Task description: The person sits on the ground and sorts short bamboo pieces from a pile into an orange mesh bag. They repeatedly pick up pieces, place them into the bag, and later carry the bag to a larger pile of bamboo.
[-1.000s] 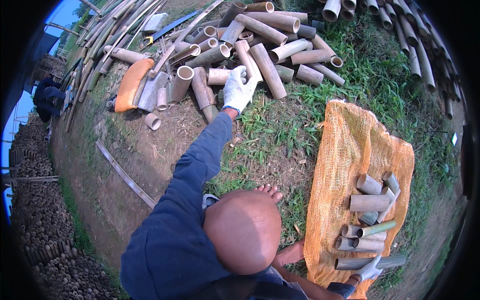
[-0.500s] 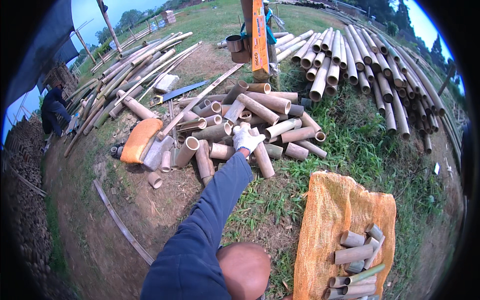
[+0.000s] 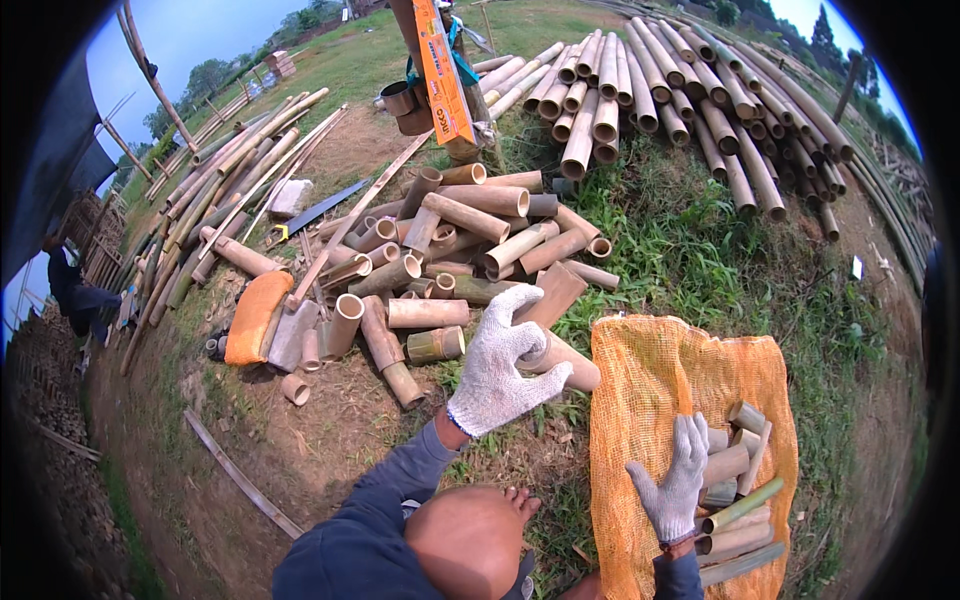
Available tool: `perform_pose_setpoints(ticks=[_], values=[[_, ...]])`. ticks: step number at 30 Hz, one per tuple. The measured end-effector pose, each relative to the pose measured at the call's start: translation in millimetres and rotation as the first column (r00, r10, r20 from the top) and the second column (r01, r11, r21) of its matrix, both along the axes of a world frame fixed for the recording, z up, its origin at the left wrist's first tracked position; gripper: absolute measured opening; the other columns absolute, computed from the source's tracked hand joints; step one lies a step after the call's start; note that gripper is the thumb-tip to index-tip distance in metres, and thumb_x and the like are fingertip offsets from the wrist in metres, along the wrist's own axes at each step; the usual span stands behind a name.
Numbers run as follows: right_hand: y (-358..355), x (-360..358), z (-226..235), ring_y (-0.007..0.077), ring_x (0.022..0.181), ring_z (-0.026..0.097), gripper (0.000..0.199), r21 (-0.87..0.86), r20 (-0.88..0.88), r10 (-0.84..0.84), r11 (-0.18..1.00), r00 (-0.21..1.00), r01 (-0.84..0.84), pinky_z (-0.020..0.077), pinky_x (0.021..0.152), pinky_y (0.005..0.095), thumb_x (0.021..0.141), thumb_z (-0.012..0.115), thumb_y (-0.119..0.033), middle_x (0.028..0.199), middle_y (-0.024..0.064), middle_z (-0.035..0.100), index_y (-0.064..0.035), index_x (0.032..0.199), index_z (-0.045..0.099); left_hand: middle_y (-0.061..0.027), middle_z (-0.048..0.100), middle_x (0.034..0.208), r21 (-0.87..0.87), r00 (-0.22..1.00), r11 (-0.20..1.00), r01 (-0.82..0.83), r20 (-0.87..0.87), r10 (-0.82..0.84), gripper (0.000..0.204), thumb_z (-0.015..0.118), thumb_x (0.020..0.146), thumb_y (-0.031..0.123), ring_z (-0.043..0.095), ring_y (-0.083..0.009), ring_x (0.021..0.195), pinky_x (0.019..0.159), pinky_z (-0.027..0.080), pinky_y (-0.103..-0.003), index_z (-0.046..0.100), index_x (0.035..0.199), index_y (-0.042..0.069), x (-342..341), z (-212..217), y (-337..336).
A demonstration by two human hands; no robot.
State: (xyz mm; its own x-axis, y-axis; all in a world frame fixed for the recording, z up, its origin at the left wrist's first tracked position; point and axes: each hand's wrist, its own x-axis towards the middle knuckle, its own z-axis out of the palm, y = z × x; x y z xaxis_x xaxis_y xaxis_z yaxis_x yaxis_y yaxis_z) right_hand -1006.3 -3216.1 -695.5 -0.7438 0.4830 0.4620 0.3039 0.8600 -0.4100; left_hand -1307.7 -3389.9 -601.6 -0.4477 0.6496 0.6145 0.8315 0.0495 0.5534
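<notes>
My left hand (image 3: pixel 505 370), in a white knit glove, is curled around a short bamboo tube (image 3: pixel 570 363), its thumb lying across the near side. Just beyond its fingers is a browner bamboo tube (image 3: pixel 556 293); whether the hand holds that one too is unclear. My right hand (image 3: pixel 674 482), gloved alike, hovers over an orange mesh sack (image 3: pixel 640 390) with fingers stretched and thumb apart, holding nothing. Several cut bamboo pieces (image 3: pixel 745 505) lie on the sack, partly hidden by that hand.
A heap of cut bamboo tubes (image 3: pixel 470 215) lies ahead. Behind it stands a post with an orange box (image 3: pixel 445 75) and a metal can (image 3: pixel 400 100). Long bamboo poles (image 3: pixel 690 90) are stacked far right; a handsaw (image 3: pixel 315 210) and orange cushion (image 3: pixel 257 318) lie left. A person (image 3: pixel 75 285) crouches far left.
My left hand has drawn back from the heap toward me, with a bamboo tube now in its grasp. My right hand has come into view over the sack. The view has shifted.
</notes>
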Motion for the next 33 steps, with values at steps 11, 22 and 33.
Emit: perform_pose_setpoints(ticks=[11, 22, 33], values=[[-61, 43, -29, 0.0244, 0.138, 0.059, 0.105, -0.912, -0.298, -0.055, 0.310, 0.953, -0.268, 0.0480, 0.118, 0.0423, 0.089, 0.093, -0.050, 0.153, 0.0146, 0.061, -0.0015, 0.166, 0.040, -0.0246, 0.047, 0.161, 0.131, 0.353, 0.696, 0.706, 0.787, -0.506, 0.095, 0.102, 0.074, 0.032, 0.053, -0.0389, 0.148, 0.124, 0.044, -0.053, 0.055, 0.151, 0.003, 134, -52, 80], [-28, 204, -73, 0.0244, 0.120, 0.068, 0.077, -0.978, -0.066, -0.962, 0.115, 0.264, 0.175, 0.0579, 0.102, 0.0402, 0.101, 0.080, -0.045, 0.135, 0.0163, 0.067, 0.0005, 0.154, 0.050, -0.0233, 0.046, 0.166, -0.083, 0.406, 0.413, 0.907, 0.433, -0.805, 0.081, 0.086, 0.094, 0.031, 0.045, -0.0373, 0.156, 0.128, 0.038, -0.045, 0.049, 0.161, 0.004, 241, -155, 168], [-20, 300, -169, 0.0458, 0.144, 0.056, 0.085, -0.377, 0.309, -0.924, 0.100, 0.226, 0.921, 0.0420, 0.123, 0.0494, 0.100, 0.072, -0.052, 0.153, 0.0334, 0.060, 0.0062, 0.158, 0.053, -0.0354, 0.040, 0.165, -0.335, 0.585, 0.517, 0.787, 0.139, -0.799, 0.073, 0.080, 0.091, 0.013, 0.044, -0.0537, 0.150, 0.126, 0.039, -0.056, 0.051, 0.155, -0.002, 320, -213, 227]])
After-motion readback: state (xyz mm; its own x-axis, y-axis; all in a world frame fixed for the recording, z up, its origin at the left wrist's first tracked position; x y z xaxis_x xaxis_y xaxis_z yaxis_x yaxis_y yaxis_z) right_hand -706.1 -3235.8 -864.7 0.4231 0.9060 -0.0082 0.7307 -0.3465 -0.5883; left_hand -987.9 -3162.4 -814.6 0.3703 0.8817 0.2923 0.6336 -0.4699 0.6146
